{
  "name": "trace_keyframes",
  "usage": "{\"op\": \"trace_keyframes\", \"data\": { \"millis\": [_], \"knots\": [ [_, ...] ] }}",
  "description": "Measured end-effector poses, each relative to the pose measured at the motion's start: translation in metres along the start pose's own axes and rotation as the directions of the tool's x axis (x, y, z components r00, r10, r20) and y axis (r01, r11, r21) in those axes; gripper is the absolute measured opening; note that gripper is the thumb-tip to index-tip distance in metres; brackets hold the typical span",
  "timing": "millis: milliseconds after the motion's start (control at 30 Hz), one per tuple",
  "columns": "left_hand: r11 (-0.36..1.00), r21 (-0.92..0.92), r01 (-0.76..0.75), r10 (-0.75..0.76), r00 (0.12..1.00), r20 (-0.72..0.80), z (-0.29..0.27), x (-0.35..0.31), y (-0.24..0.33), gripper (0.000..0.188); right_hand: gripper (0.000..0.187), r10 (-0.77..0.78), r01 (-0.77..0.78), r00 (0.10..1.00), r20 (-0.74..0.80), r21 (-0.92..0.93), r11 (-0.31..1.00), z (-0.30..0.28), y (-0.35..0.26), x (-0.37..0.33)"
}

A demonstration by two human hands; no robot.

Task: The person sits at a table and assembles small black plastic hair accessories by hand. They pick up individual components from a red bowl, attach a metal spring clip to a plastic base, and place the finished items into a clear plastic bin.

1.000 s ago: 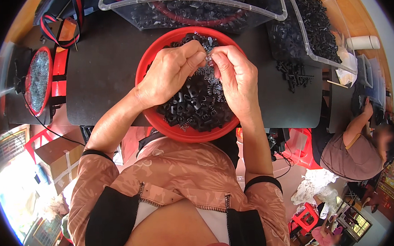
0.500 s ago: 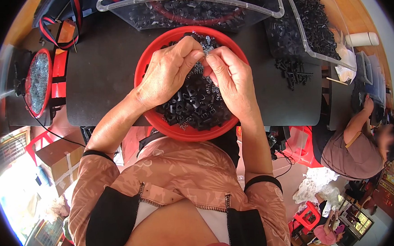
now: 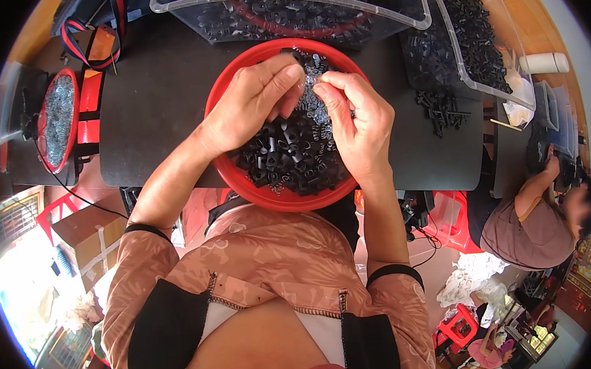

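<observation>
A red round basin in front of me holds small black plastic parts and a heap of small metal springs. Over its left side hovers my left hand, its fingers curled inward and thumb against the index finger; whatever they hold is hidden. My right hand is above the basin's right side, thumb and index finger pinched together beside the springs. Something tiny may be at that pinch, too small to name. The two hands are a little apart.
Clear plastic bins of black parts stand at the far edge of the black table. Black pieces lie loose at right. A second red basin of springs sits at left. Another person works at right.
My hands were fingertip to fingertip above the basin and have moved apart. The right hand went slightly right; the left hand's fingers turned downward.
</observation>
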State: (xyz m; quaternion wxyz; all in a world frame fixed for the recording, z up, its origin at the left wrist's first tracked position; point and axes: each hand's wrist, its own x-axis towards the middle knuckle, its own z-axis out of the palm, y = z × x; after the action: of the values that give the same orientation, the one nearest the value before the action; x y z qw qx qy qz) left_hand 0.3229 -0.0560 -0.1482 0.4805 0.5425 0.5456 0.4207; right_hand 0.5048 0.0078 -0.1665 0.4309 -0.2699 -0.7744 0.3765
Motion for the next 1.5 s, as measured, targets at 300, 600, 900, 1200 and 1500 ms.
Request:
{"op": "trace_keyframes", "data": {
  "millis": [300,600,900,1200,1500],
  "knots": [
    [0.768,0.464,-0.441,0.512,0.858,-0.033,0.009,0.004,-0.006,0.013,0.014,0.37,-0.463,0.884,0.285,0.429,0.775,-0.013,-0.004,-0.001],
    [1.0,-0.018,0.002,-0.004,0.994,-0.107,0.01,0.002,-0.005,0.027,0.012,-0.172,0.166,0.985,-0.004,-0.243,0.956,0.007,-0.006,-0.002],
    [0.961,0.235,-0.144,0.181,0.972,-0.147,0.009,0.0,-0.003,0.024,0.014,0.026,-0.025,0.998,-0.051,0.016,1.0,0.007,-0.004,-0.004],
    [0.873,0.43,-0.231,0.314,0.94,-0.133,0.014,0.0,-0.004,0.014,0.017,0.23,-0.239,0.969,0.091,0.105,0.965,-0.001,-0.008,0.005],
    [0.744,0.56,-0.363,0.505,0.855,-0.117,0.016,0.003,-0.008,0.013,0.014,0.054,-0.048,0.983,0.174,-0.04,0.998,-0.009,-0.004,0.007]
  ]
}}
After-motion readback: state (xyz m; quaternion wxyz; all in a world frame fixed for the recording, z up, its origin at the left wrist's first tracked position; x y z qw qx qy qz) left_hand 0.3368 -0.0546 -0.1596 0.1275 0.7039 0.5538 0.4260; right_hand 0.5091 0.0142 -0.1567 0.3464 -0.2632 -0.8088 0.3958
